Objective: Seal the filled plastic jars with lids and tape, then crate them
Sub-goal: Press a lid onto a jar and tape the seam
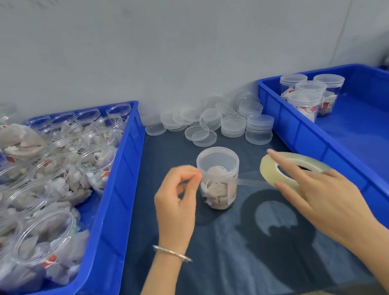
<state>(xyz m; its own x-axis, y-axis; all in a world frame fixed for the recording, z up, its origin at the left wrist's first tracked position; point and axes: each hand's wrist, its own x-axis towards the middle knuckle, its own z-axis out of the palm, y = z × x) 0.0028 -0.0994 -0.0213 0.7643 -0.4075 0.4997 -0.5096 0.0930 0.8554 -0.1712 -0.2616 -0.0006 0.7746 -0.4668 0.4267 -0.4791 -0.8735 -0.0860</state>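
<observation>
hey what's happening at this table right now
A person is taping a lidded jar of tea bags. The left hand pinches the tape's end at the lid's edge; the right hand holds the tape roll. The left crate holds open jars, the right crate four sealed ones.

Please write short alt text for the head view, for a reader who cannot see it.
A left hand pinches clear tape against a lidded jar while the right hand holds the tape roll, a strip stretched between. Blue crates flank it: open filled jars left, sealed jars right.
</observation>
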